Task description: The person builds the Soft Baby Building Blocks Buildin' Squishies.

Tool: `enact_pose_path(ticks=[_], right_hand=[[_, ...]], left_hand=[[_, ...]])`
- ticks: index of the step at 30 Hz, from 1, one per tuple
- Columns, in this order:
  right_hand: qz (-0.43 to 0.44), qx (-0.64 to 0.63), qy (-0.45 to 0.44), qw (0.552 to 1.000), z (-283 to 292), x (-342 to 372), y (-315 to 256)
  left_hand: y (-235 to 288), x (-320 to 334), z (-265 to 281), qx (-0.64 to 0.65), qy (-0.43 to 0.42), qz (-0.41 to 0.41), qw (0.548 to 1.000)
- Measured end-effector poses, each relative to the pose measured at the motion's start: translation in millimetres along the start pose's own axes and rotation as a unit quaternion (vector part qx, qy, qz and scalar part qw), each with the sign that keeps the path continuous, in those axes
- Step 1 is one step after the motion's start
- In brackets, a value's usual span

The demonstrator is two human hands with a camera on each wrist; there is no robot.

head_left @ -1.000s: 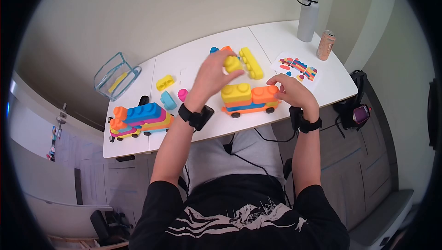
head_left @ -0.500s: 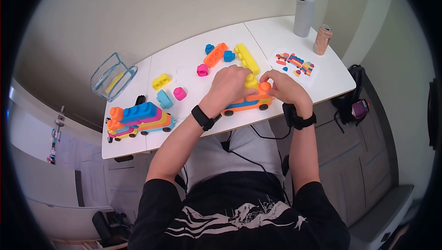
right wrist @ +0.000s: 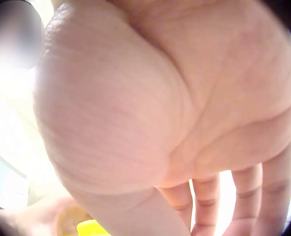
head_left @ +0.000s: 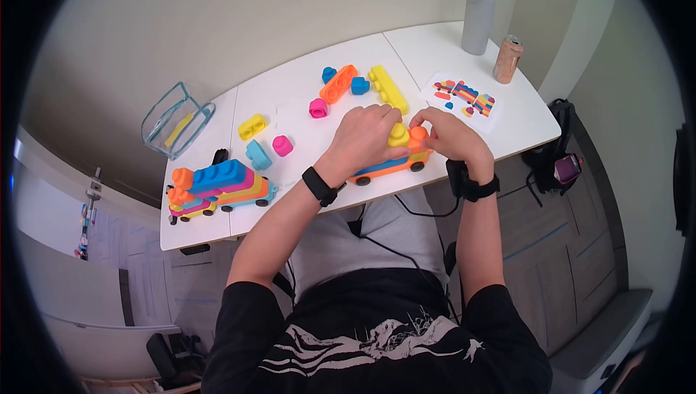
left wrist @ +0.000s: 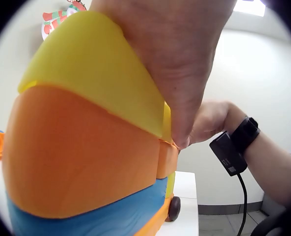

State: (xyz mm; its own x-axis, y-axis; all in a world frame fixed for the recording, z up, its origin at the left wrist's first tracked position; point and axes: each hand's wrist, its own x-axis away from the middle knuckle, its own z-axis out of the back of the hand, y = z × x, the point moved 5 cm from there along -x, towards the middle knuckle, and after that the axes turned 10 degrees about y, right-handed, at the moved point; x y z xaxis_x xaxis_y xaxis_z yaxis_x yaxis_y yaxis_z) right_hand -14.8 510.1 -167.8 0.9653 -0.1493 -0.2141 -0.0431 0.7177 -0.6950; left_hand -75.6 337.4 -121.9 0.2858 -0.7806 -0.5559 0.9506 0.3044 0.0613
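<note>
A toy block car (head_left: 380, 169) with an orange wheeled base and a blue layer stands at the table's front edge. Over its left half, my left hand (head_left: 365, 137) grips a yellow block (left wrist: 91, 69); beneath that, the left wrist view shows an orange block (left wrist: 81, 152) and the blue layer (left wrist: 91, 216). Beside the yellow block, an orange block (head_left: 418, 137) forms the car's right end. The thumb and fingers of my right hand (head_left: 457, 138) hold that end. In the right wrist view the palm covers most of the scene.
Another block train (head_left: 225, 184) stands at left. Loose blocks lie behind, including a long yellow block (head_left: 388, 89), an orange block (head_left: 338, 84) and a pink block (head_left: 283, 145). A picture sheet (head_left: 464, 100), a can (head_left: 508, 59) and a bottle (head_left: 478, 21) are at right; a clear bag (head_left: 177, 120) is far left.
My left hand has brought a yellow block down and rightward from above the table onto the car. The right hand has stayed at the car's right end.
</note>
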Motion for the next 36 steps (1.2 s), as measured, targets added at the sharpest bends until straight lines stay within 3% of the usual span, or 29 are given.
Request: enact_pose_path(ticks=[6, 8, 12, 14, 16, 18, 21, 25, 27, 31, 36], right_hand=[[0.008, 0.002, 0.013, 1.000, -1.3, -0.6, 5.4], [0.003, 0.007, 0.015, 1.000, 0.3, -0.4, 5.8], [-0.023, 0.012, 0.010, 1.000, 13.7, 4.9, 7.8], [-0.036, 0.017, 0.021, 0.999, 23.3, 9.1, 11.3], [-0.050, 0.025, 0.029, 0.998, 29.8, 12.5, 17.9], [-0.046, 0.045, 0.037, 0.997, 34.1, 12.8, 23.6], [-0.033, 0.039, 0.045, 0.998, 34.1, 13.3, 28.1], [-0.034, 0.019, 0.052, 0.998, 31.1, 12.0, 30.7], [-0.034, 0.021, 0.052, 0.998, 31.7, 12.8, 24.1], [-0.048, 0.011, 0.039, 0.998, 31.2, 12.4, 17.9], [-0.045, 0.010, 0.030, 0.998, 27.6, 9.3, 7.9]], left_hand=[[-3.1, -3.3, -4.6, -0.006, -0.019, 0.020, 1.000], [-2.5, -5.8, -6.8, -0.023, -0.103, 0.065, 0.992], [-14.3, -6.3, 1.1, 0.019, -0.055, 0.015, 0.998], [-44.7, -17.4, 4.7, 0.118, -0.053, 0.116, 0.985], [-82.1, -30.8, -0.3, 0.112, -0.042, 0.119, 0.986], [-112.6, -37.5, -4.9, 0.068, -0.108, 0.228, 0.965], [-150.2, -39.2, -30.8, 0.011, -0.167, 0.275, 0.947], [-180.1, -37.6, -71.8, -0.040, -0.158, 0.230, 0.960], [-185.1, -39.0, -86.3, -0.085, -0.092, 0.154, 0.980], [-195.7, -42.1, -112.6, -0.121, -0.078, 0.101, 0.984], [-205.0, -41.3, -121.8, -0.103, -0.116, 0.120, 0.981]])
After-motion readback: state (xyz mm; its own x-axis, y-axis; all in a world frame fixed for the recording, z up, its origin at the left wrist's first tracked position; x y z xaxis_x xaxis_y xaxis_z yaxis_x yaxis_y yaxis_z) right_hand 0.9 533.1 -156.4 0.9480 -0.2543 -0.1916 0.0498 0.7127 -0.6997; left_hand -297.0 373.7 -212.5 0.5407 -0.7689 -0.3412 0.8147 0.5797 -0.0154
